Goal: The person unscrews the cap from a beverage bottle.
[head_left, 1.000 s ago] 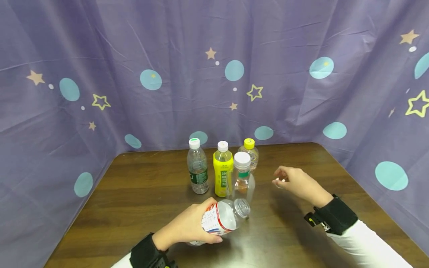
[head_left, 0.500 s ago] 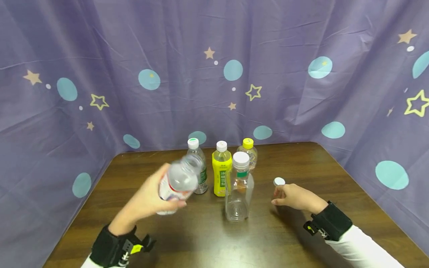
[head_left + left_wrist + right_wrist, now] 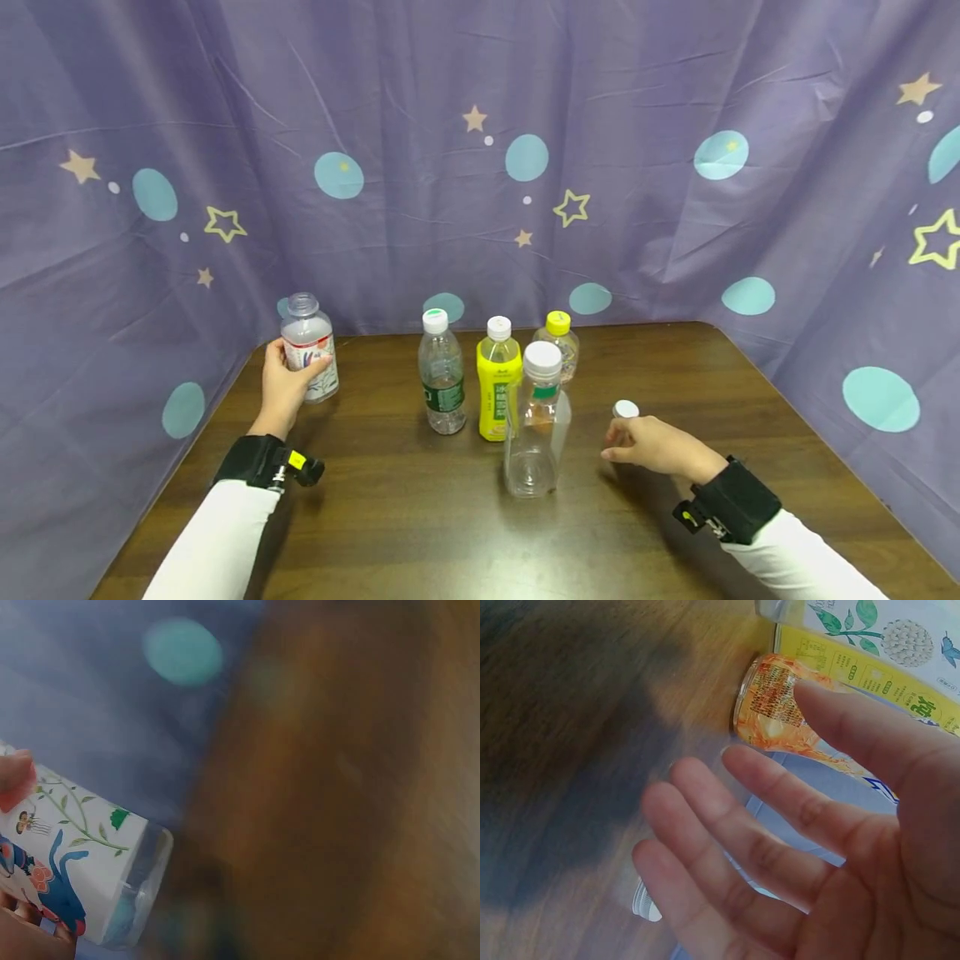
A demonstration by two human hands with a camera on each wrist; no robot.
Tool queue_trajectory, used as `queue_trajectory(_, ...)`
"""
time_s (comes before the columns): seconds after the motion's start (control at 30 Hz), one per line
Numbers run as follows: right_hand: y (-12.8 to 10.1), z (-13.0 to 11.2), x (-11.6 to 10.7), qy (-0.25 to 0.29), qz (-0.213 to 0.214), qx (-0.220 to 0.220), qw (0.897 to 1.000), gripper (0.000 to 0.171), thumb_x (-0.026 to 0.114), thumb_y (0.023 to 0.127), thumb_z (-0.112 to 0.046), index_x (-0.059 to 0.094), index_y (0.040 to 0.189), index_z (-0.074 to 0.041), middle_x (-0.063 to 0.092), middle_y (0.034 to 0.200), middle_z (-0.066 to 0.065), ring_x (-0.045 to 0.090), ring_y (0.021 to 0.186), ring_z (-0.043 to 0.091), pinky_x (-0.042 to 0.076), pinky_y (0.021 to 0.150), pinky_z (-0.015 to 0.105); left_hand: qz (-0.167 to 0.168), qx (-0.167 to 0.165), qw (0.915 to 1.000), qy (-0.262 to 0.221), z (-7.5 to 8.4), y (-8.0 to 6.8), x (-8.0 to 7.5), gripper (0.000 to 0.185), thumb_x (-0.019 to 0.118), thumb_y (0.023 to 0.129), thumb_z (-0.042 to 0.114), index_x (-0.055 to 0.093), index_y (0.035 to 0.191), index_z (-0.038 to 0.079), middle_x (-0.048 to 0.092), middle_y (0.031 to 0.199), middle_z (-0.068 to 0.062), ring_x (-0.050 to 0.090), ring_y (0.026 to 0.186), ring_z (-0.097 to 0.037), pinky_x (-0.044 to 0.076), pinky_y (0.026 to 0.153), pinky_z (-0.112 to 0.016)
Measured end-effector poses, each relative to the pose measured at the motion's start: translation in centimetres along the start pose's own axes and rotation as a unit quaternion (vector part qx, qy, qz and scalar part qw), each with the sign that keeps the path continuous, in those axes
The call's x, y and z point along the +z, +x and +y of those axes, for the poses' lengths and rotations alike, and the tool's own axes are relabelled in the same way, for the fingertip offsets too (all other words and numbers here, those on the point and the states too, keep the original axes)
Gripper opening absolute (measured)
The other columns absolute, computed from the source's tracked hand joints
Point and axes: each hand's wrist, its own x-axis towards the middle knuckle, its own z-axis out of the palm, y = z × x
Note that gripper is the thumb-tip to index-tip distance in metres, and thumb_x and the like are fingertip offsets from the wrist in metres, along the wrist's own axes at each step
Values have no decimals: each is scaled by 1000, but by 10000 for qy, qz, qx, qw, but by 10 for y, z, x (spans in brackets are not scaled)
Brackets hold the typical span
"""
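Observation:
My left hand [image 3: 283, 385] grips a small clear bottle [image 3: 309, 347] with a white flowered label and no cap, upright at the table's far left corner. The left wrist view shows that bottle's label [image 3: 71, 862] close up. A small white cap [image 3: 625, 408] lies on the wooden table [image 3: 420, 533], just beyond the fingertips of my right hand [image 3: 651, 444], which rests open and holds nothing. In the right wrist view the cap [image 3: 646, 901] lies under the spread fingers [image 3: 727, 847].
Several capped bottles stand mid-table: a clear one with a green label [image 3: 442, 383], a yellow one [image 3: 498, 387], a yellow-capped one [image 3: 558, 342] and a tall clear one [image 3: 536, 433] in front. Purple star-patterned cloth [image 3: 480, 150] walls the table on three sides.
My left hand carried the uncapped bottle from the table's front up and over to the far left corner and stood it upright. My right hand set the white cap down and let go.

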Motion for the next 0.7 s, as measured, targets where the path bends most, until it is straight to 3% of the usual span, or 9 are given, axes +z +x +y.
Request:
queue_trajectory(0.1,0,-1,2,98,-26,-8,9999,21,67,90,-30,61,94,-10,61,77,-6,52,66,4,44,58,24,265,-360,9990,-77,-29,3,-3,67,77,81,7,33,132,4,47,120,6,46,110,-9,37,98,-30)
queue_trajectory(0.2,0,-3,2,239,-69,35,9997,20,66,90,-29,61,94,-10,61,75,-5,52,65,5,44,57,24,421,-429,9980,-209,-41,5,-8,69,78,80,7,32,132,6,46,119,8,46,111,-11,36,101,-33)
queue_trajectory(0.27,0,-4,2,280,-72,58,9996,19,66,90,-28,61,94,-10,61,75,-4,53,64,6,44,56,24,359,-360,9986,-173,-41,7,-12,73,77,80,6,30,135,4,47,126,1,45,118,-17,34,106,-37)
queue_trajectory(0.33,1,-4,2,274,-38,95,9996,19,66,90,-28,62,95,-11,62,76,-4,54,64,6,45,56,24,179,-306,9992,191,-37,8,-16,82,77,81,10,23,141,3,41,137,-10,40,128,-26,30,110,-43)
queue_trajectory(0.43,3,-5,3,275,-19,84,9996,19,65,91,-28,62,95,-10,63,77,-3,55,64,7,45,56,24,132,-122,9974,702,-25,5,-18,103,80,79,23,8,151,11,15,154,-17,18,143,-32,19,116,-49)
queue_trajectory(0.5,3,-5,3,282,-4,79,9996,19,66,91,-28,62,95,-10,63,77,-3,56,64,8,45,56,24,382,371,9951,839,-15,-2,-15,113,83,75,28,1,153,17,-1,157,-14,2,147,-30,9,119,-49)
queue_trajectory(0.57,1,-5,1,288,7,45,9996,20,66,91,-28,61,96,-10,62,76,-3,56,63,8,46,56,24,762,1243,9876,589,0,-11,-6,118,85,72,26,1,154,19,-10,158,-10,-9,147,-25,2,119,-44)
queue_trajectory(0.63,0,-6,-1,287,40,79,9995,20,66,90,-28,61,96,-10,62,77,-4,55,64,8,45,56,24,1017,2360,9661,239,19,-22,7,114,85,69,22,8,153,12,-8,159,-11,-9,148,-22,1,119,-40)
queue_trajectory(0.7,-2,-7,-3,294,60,126,9995,21,66,90,-29,61,97,-10,61,78,-4,55,65,8,45,57,25,912,3249,9413,-76,44,-36,22,112,85,69,24,11,150,2,-5,159,-15,-5,148,-23,1,119,-39)
